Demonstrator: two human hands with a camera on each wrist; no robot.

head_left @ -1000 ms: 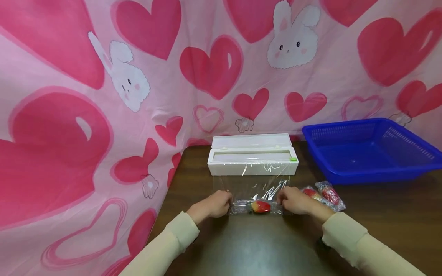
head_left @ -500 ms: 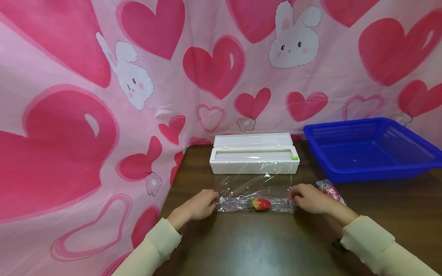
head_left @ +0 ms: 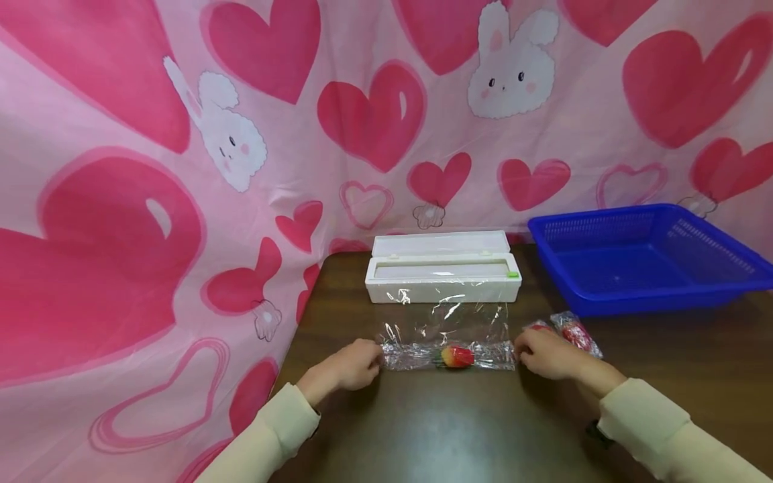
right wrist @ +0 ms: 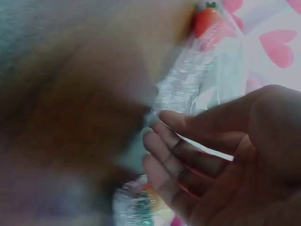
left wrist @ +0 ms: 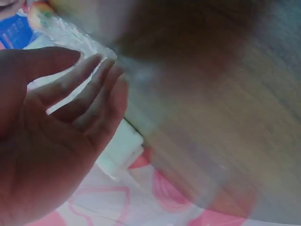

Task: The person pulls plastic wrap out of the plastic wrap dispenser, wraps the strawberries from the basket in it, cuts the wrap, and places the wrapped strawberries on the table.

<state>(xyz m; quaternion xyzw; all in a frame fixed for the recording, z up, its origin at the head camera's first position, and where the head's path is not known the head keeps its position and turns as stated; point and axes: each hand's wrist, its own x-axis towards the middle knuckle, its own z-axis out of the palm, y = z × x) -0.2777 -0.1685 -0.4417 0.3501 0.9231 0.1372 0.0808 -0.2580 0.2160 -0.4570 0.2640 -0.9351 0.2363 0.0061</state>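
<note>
A red and yellow strawberry (head_left: 457, 357) lies rolled in clear plastic wrap (head_left: 410, 357), in the middle of the twisted roll. My left hand (head_left: 356, 363) pinches the roll's left end, thumb and fingertips close together. On the other side my right hand (head_left: 546, 353) pinches the right end, as the right wrist view also shows. From the roll the film stretches back over the front of the white wrap dispenser (head_left: 443, 291), whose lid stands up. Beyond my right hand lie two wrapped strawberries; one (head_left: 576, 334) shows well, the other is mostly hidden.
A blue plastic basket (head_left: 652, 268) stands at the back right of the dark wooden table (head_left: 447, 429). A green slider (head_left: 512, 274) sits at the dispenser's right end. Behind the table hangs a pink curtain (head_left: 362, 40) with hearts and rabbits.
My hands have moved apart to the two ends of the roll, left hand leftward and right hand rightward. The film around the strawberry is now spread out wider and looks twisted.
</note>
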